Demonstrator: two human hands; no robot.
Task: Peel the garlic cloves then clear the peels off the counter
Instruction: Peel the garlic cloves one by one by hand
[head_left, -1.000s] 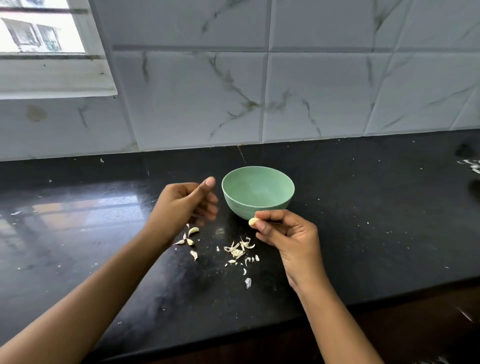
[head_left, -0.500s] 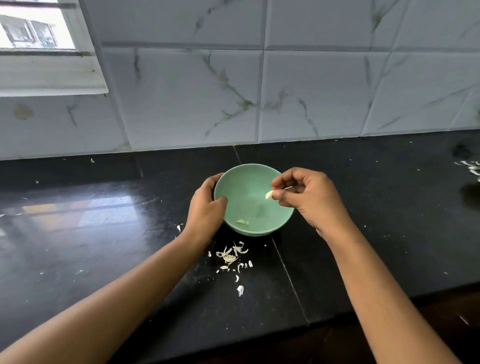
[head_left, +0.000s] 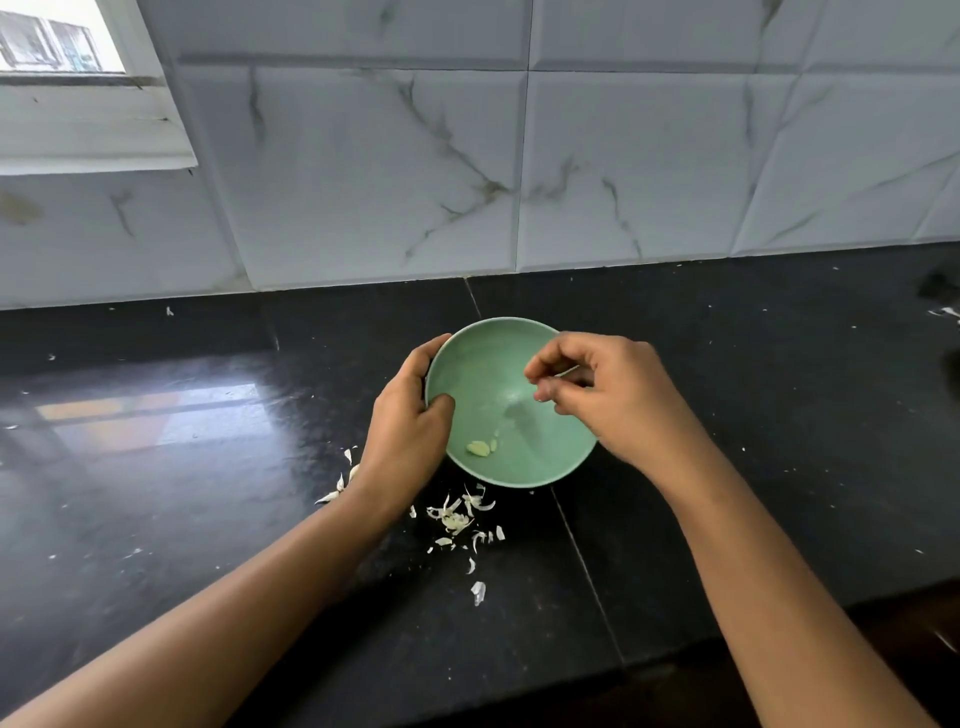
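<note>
Peeled pale garlic cloves (head_left: 480, 448) are lying inside the round mint-green bowl (head_left: 540, 467), low on its near-left inner wall, close to the left hand. Bowl is sitting on the glossy black stone counter (head_left: 753, 467), roughly mid-counter.

Left hand (head_left: 408, 434) is gripping the bowl's left rim: thumb hooked over the edge into the bowl, fingers wrapping the outer wall. Right hand (head_left: 613, 395) is hovering over the bowl's right half, fingers loosely curled, thumb and fingertips close together; blurred, so can't tell if anything is pinched between them.

Papery white garlic peels (head_left: 460, 517) are scattered on the counter just in front of the bowl, a few more (head_left: 340, 483) sitting left of the bowl beside the left wrist. More white scraps (head_left: 948, 313) are lying far right of the bowl at the frame edge.

Grey-veined white marble wall tiles (head_left: 519, 166) are running behind the bowl; white window sill (head_left: 88, 135) up left of it.
</note>
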